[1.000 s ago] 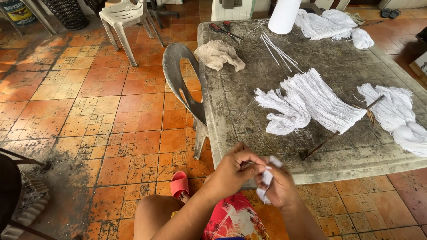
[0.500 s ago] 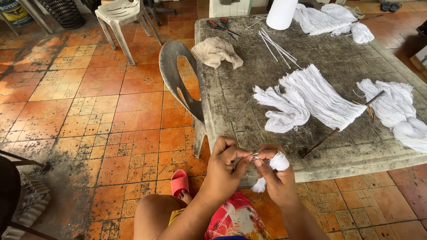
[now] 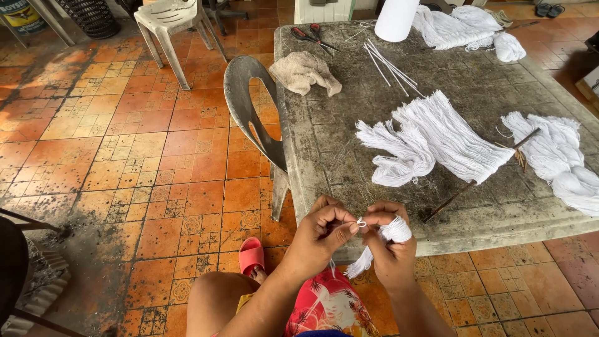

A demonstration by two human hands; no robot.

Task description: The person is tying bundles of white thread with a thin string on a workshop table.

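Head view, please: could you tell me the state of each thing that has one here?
left hand: pinching a small thread loop
right hand: closed around the white yarn bundle, tail hanging below
scissors: lying on the table, untouched
beige cloth: crumpled
white yarn pile: spread loose, untied
grey chair: empty, tipped against the table edge
white chair: upright, empty

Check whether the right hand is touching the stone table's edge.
Cannot tell. In the head view the right hand, holding a white thread bundle, overlaps the table edge; depth is unclear.
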